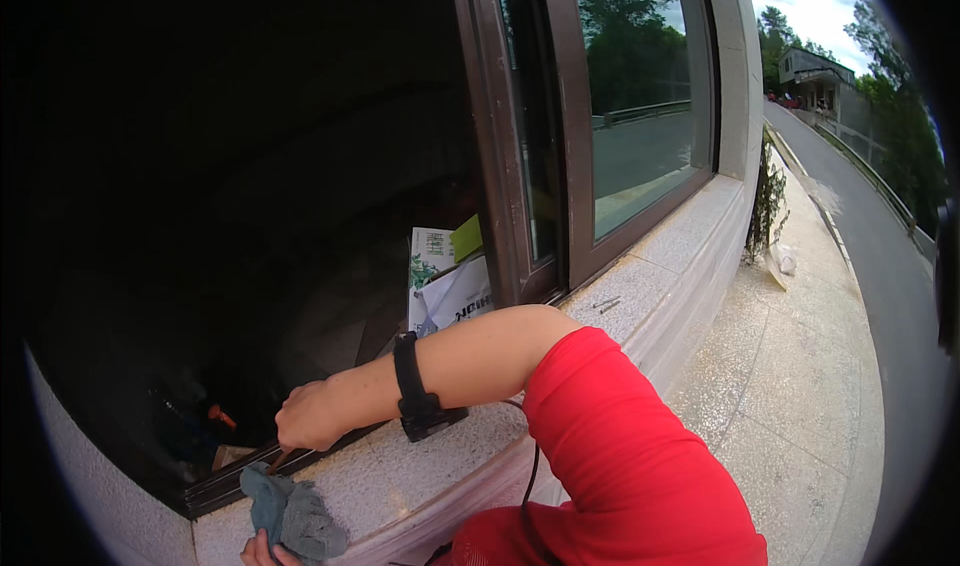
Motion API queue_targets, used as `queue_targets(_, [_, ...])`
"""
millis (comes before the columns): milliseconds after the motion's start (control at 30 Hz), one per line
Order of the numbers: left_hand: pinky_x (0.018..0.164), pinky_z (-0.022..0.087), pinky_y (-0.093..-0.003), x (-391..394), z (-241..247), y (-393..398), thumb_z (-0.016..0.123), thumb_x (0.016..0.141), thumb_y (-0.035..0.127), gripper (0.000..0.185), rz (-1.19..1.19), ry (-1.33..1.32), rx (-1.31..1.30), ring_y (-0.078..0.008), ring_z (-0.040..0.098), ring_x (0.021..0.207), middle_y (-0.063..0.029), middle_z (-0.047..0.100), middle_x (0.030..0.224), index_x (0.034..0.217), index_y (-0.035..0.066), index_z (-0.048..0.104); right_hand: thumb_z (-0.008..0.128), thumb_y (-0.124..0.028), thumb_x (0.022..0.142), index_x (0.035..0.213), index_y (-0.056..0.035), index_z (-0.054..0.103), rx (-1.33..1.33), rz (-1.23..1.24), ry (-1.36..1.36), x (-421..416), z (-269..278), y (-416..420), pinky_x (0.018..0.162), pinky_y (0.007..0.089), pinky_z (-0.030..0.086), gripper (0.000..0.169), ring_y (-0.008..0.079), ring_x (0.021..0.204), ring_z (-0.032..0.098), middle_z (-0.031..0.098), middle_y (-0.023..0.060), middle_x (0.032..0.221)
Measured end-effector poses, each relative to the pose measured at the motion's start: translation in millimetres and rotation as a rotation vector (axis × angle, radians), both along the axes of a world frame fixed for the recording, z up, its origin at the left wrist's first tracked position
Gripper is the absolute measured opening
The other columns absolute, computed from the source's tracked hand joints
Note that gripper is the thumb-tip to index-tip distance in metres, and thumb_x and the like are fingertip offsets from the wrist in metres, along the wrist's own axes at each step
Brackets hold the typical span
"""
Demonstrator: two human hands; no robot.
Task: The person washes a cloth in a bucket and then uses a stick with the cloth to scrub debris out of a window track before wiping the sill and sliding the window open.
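Observation:
My right hand (311, 420) reaches over the granite sill (390, 468) to the window track (225, 489), with its fingers closed around a thin brownish stick-like thing (279, 461) that points down at a grey-blue cloth. The kind of tool cannot be told. Part of the cloth (296, 517) lies bunched on the sill, beside the track. At the bottom edge of the view, my left hand (262, 551) grips the cloth's lower left part. A black strap with a small device (420, 408) is around my right forearm.
Brown window frames (517, 153) and a glass pane (645, 116) stand to the right. Two screw-like metal pieces (607, 304) lie on the sill. Inside the dark opening are printed boxes or bags (450, 288) and an orange object (222, 417). A black cable (534, 468) hangs near my arm.

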State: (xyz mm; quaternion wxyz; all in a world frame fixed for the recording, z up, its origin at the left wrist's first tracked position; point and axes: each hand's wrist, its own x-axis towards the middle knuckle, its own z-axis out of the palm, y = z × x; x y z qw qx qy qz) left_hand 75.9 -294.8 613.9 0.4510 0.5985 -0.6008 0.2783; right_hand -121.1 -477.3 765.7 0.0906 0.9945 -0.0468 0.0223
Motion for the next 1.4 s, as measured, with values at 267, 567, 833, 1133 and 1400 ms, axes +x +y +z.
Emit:
queue_targets(267, [0.062,0.046,-0.0348,-34.3,21.4,-14.8,0.063,0.072,0.009,0.032,-0.169,0.036,-0.115,-0.0288,0.054,0.072,-0.0138,0.054,0.088,0.103,0.0,0.058,0.052,-0.002,0.076,0.125,0.001,0.047,-0.086,-0.083,0.179,63.3,-10.4,16.6,0.062,0.0394,0.052,0.05,0.0303,0.074,0.065,0.064,0.0178,0.079])
queue_targets(567, [0.063,0.046,-0.0349,-10.9,35.0,-6.8,0.066,0.075,0.011,0.038,-0.126,0.192,0.015,-0.0304,0.055,0.073,-0.0154,0.054,0.086,0.109,-0.003,0.054,0.051,-0.001,0.074,0.126,-0.0014,0.046,-0.151,-0.015,0.016,131.5,-22.6,21.2,0.062,0.0418,0.051,0.052,0.0337,0.071,0.064,0.063,0.0193,0.073])
queue_targets(833, [0.064,0.048,-0.0337,-28.1,35.8,-7.0,0.07,0.072,0.009,0.038,-0.341,0.12,0.027,-0.0285,0.056,0.073,-0.0131,0.054,0.085,0.105,-0.004,0.058,0.052,0.0,0.075,0.116,-0.0004,0.052,-0.087,-0.013,0.169,97.0,7.1,22.1,0.063,0.0409,0.052,0.041,0.0331,0.073,0.065,0.063,0.0195,0.075])
queue_targets(1133, [0.063,0.048,-0.0323,-18.3,43.8,-11.6,0.067,0.076,0.01,0.035,-0.243,0.32,0.09,-0.0288,0.056,0.07,-0.0142,0.055,0.083,0.108,-0.002,0.057,0.054,0.002,0.073,0.111,-0.0068,0.059,0.055,-0.014,-0.037,138.4,-13.8,11.2,0.067,0.043,0.052,0.039,0.0345,0.076,0.064,0.063,0.0197,0.078])
queue_targets(1400, [0.064,0.048,-0.0332,-25.3,41.9,-17.4,0.067,0.076,0.009,0.036,-0.214,0.302,0.046,-0.0298,0.056,0.072,-0.0146,0.055,0.084,0.109,-0.002,0.056,0.053,0.001,0.073,0.116,-0.0106,0.057,0.126,-0.009,-0.19,127.5,-26.0,11.4,0.065,0.043,0.051,0.045,0.0351,0.075,0.063,0.063,0.0203,0.078])
